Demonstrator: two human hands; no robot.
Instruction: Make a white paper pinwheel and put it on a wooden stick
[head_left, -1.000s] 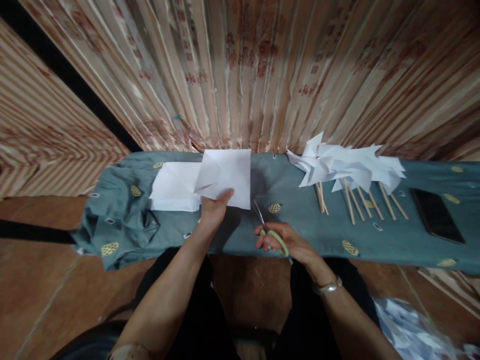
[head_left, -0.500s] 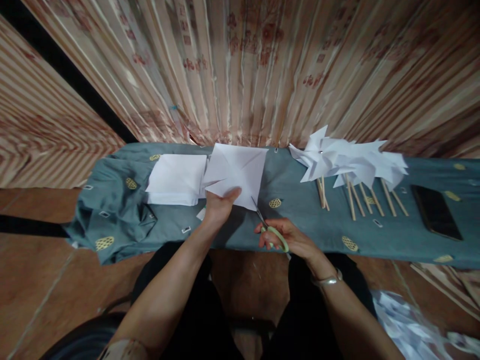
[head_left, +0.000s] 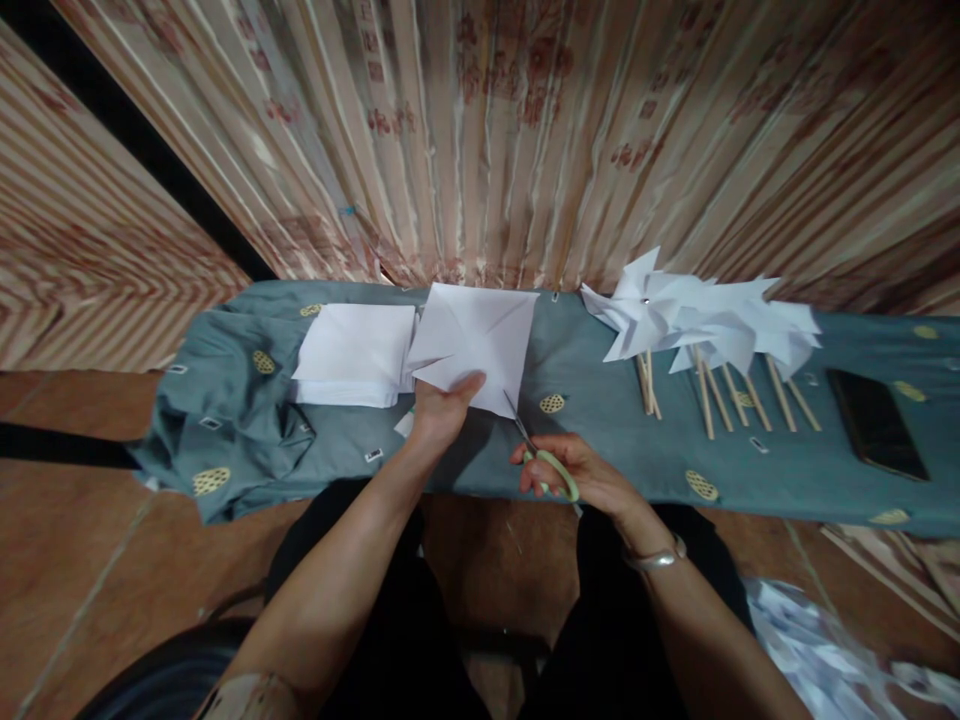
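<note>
My left hand is closed on the near edge of a square white paper sheet, thumb on top. A slit shows at the sheet's left side, and crease lines run toward its middle. In my right hand is a pair of scissors with light green handles. Their blades point up and left at the sheet's near right corner. Whether the blades are apart is hard to make out. Left of the sheet lies a stack of white paper, close against it.
Several white paper pinwheels on wooden sticks lie to the right. Beyond them is a black phone. A grey-green cloth covers the narrow table. Pleated curtains hang behind it. A plastic bag of white paper sits on the floor, lower right.
Almost nothing differs. The whole view has shifted by a few pixels, while both hands, the paper and the scissors keep about the same positions.
</note>
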